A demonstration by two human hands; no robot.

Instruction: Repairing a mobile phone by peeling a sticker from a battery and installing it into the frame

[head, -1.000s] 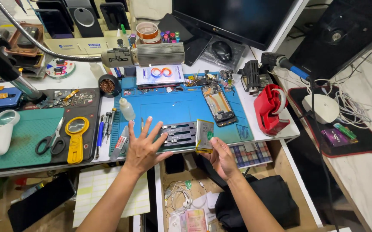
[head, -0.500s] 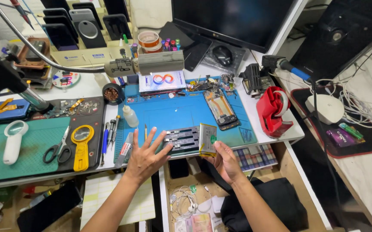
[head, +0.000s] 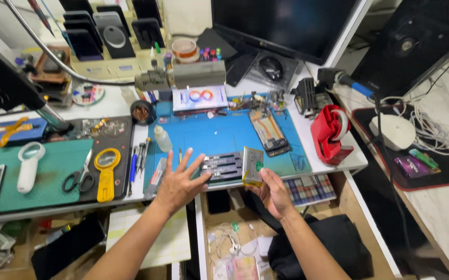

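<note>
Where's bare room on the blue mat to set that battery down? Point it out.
The widest bare patch of the blue mat lies between the small clear bottle and the opened phone. The front edge is crowded: left hand, black tray, and the right hand holding the battery.

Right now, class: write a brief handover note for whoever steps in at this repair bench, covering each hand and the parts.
Left hand: open, fingers spread, empty, at the blue work mat's front edge.
Right hand: holds a flat rectangular yellowish battery pack upright.
Opened phone body lies on the mat; black slotted tray sits between the hands.
Done: battery in hand. Left: it is not placed anywhere.
</note>
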